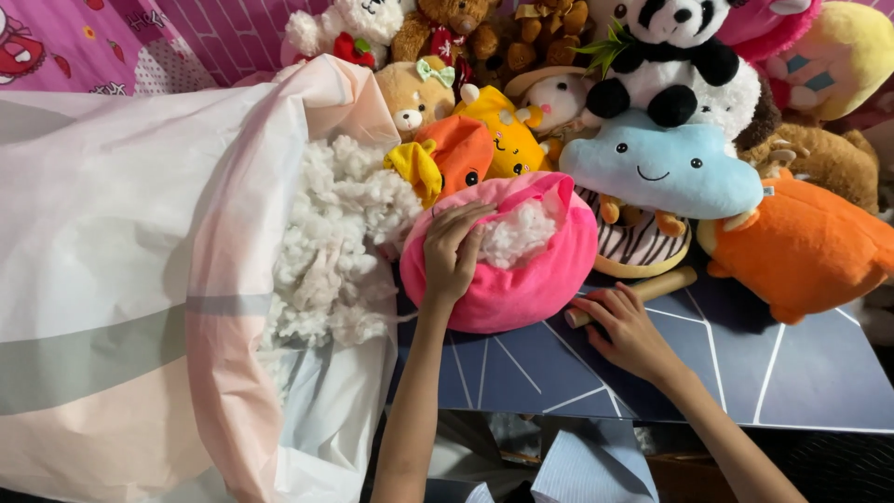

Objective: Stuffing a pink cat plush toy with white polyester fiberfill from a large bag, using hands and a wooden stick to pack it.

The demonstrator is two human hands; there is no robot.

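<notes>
Plush toys (652, 140) crowd the dark table (792, 373). Left hand (450, 251) grips the pink shell's (521, 279) opening, stuffing (517, 233) bulging out (mostly filled, seam unclosed). Right hand (626, 326) lies open on a wooden stick (652, 287). Bag (140, 279) holds more fluff (340, 242).

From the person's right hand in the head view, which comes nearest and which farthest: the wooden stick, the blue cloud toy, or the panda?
1. Wooden stick, touching the right hand at its fingertips.
2. Blue cloud toy, above it, mid pile.
3. Panda, at the top of the pile.
</notes>
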